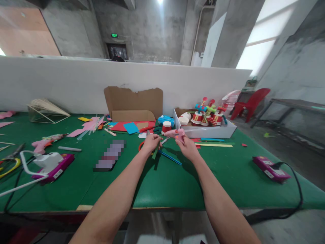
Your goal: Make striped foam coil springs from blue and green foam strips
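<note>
Fingers pinched, my left hand (151,143) holds a green paper strip (155,151) that hangs down over the table. My right hand (188,147) is wrapped round a pink hot glue gun (179,135), its nozzle pointing left toward the strip. Whether nozzle and strip touch, I cannot tell. Behind the hands stands an upturned red and white paper cup (166,127). Orange-handled scissors (141,146) lie partly hidden by my left hand. Blue sticks (170,158) rest on the table just below the hands.
A white box (208,132) at right holds several cup figures (197,118). Coloured paper (130,128) and cardboard (134,101) are at the back. A phone (110,155), another glue gun (42,145) and a purple power strip (57,168) lie left; a second power strip (270,168) lies right.
</note>
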Motion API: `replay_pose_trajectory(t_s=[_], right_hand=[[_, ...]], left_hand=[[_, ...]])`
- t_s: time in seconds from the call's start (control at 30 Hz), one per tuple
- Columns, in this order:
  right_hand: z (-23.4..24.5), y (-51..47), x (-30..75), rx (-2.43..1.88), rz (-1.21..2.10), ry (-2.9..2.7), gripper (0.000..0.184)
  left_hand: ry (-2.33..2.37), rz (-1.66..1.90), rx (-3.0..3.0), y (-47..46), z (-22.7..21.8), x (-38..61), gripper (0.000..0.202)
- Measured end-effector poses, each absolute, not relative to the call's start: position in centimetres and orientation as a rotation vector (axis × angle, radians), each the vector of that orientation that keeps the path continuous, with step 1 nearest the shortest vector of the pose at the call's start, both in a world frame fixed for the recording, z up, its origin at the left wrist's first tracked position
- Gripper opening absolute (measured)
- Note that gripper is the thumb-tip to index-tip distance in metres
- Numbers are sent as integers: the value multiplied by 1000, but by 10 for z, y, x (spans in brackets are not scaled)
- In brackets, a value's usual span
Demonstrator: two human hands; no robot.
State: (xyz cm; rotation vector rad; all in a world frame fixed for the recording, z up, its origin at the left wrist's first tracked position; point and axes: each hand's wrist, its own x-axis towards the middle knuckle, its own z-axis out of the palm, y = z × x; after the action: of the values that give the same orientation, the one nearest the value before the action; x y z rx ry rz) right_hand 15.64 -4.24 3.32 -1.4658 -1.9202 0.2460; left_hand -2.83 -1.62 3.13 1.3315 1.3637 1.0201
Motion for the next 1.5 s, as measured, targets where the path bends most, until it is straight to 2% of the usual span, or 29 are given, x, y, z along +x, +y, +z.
replay_pose_trajectory(t_s=[0.17, 0.37, 0.53, 0.77, 1.03, 1.13, 1.23, 1.4, 1.5], right_hand=[[35, -41, 159, -1455, 299, -1850, 33], [35, -41, 159, -1411, 514, -1786, 28], [34, -40, 161, -1377, 502, -1722, 24], [35, -41, 163, -1221, 952, -1413, 35], [56, -58, 195, -1345, 1210, -1290, 29], [55, -73, 221, -1662, 1027, -1465, 28], [49, -88, 243, -2037, 649, -1662, 38], [35, -101, 265, -2284, 245, -1879, 50], [36, -103, 266, -2397, 70, -1825, 49]], left_hand=[[1310, 1043, 1255, -15, 31, -29, 14], [1160, 1035, 1136, -14, 33, -32, 18], [1077, 974, 1051, -11, 35, -36, 13], [971, 1042, 950, -11, 35, -38, 15], [972, 1090, 908, -12, 39, -40, 16], [995, 1091, 915, -14, 42, -40, 18], [1002, 1079, 937, -15, 44, -40, 15], [987, 1086, 958, -13, 41, -41, 14], [985, 1116, 973, -10, 39, -43, 12]])
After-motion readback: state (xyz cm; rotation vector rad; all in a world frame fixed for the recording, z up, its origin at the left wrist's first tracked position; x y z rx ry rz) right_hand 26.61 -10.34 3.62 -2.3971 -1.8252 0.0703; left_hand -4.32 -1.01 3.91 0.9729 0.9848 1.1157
